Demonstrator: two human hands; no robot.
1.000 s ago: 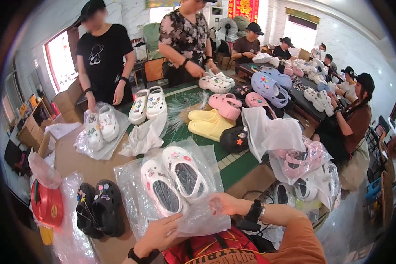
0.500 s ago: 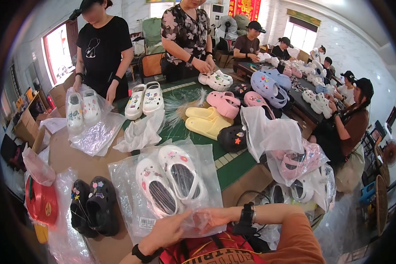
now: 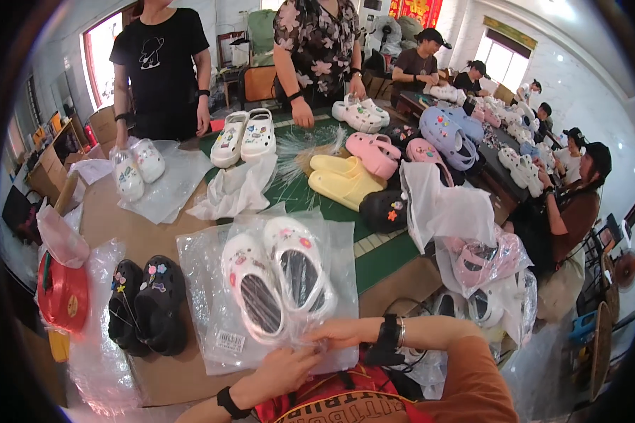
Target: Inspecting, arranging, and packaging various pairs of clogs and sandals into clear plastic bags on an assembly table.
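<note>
A pair of white clogs (image 3: 279,278) with small charms lies inside a clear plastic bag (image 3: 212,310) on the brown table right before me. My left hand (image 3: 286,370) pinches the bag's near edge below the clogs' heels. My right hand (image 3: 342,331) reaches across from the right and grips the same edge beside it; a black watch sits on that wrist.
Black clogs (image 3: 147,303) on plastic lie to the left, beside a red bag (image 3: 62,296). Yellow (image 3: 342,180), pink (image 3: 374,151) and white clogs (image 3: 245,135) cover the green mat beyond. Bagged pink clogs (image 3: 483,261) are at right. Two people stand across the table; others sit at right.
My hands have come together at the bag's near edge. The person at far left has lowered a bagged white pair onto the table.
</note>
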